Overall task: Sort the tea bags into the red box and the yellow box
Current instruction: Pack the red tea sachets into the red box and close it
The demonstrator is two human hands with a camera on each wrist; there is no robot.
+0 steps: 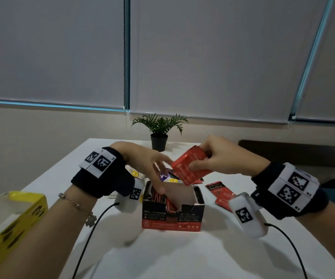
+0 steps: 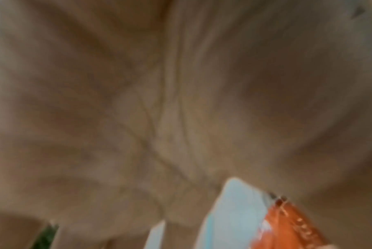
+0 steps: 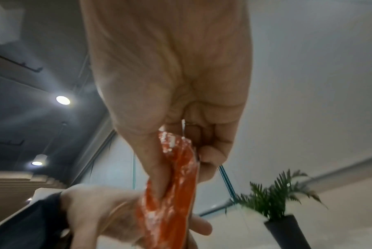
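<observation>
My right hand (image 1: 207, 160) pinches a stack of red tea bags (image 1: 189, 168) between thumb and fingers, tilted just above the open red box (image 1: 172, 218). The same red tea bags (image 3: 176, 185) show edge-on in the right wrist view. My left hand (image 1: 156, 176) reaches over the box's left side with relaxed fingers pointing down into its opening and holds nothing. Red packets stand inside the box. The yellow box (image 1: 11, 220) lies open at the near left edge. Two more red tea bags (image 1: 222, 195) lie on the table right of the red box. The left wrist view is a blurred palm.
A small potted plant (image 1: 159, 131) stands at the back of the white table (image 1: 182, 258). Loose purple and yellow packets (image 1: 165, 177) lie behind the red box. Black cables (image 1: 94, 224) run from both wrist cameras across the table's front.
</observation>
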